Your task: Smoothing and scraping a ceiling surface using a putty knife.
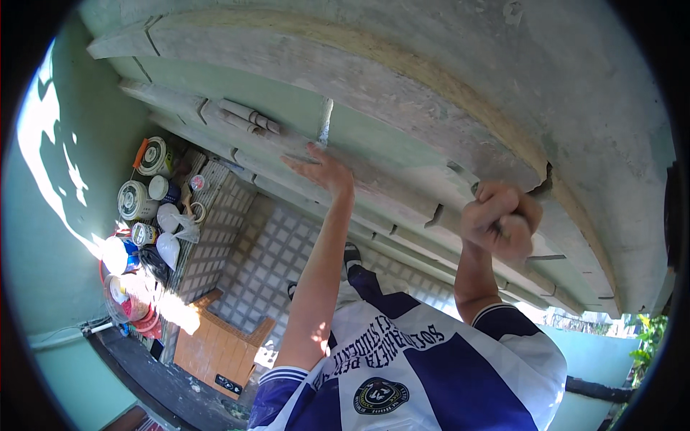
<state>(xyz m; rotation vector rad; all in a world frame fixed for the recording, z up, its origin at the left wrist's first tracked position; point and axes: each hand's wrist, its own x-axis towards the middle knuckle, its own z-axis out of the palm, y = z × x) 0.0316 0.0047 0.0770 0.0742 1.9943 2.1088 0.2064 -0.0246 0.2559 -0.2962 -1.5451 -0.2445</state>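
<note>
My left hand [323,172] is raised in front of the pale stepped mouldings [309,50] on the wall. Its fingers are spread and it holds nothing; whether the fingertips touch the surface, I cannot tell. On a ledge beyond it lie several pale, rounded, stick-like pieces [248,117]. To the right, my right hand [501,219] is closed in a fist close to the end of a curved moulding. What the fist holds, if anything, is hidden. A whitish streak [326,122] runs down the green band of wall above my left hand.
Paint buckets [136,200], plastic bags [168,248] and a reddish basin [147,323] crowd a corrugated-topped bench at left. An orange-brown wooden chair [215,348] stands in front of it on the checkered tile floor [262,241]. Lower moulding ledges [402,241] stick out between my arms.
</note>
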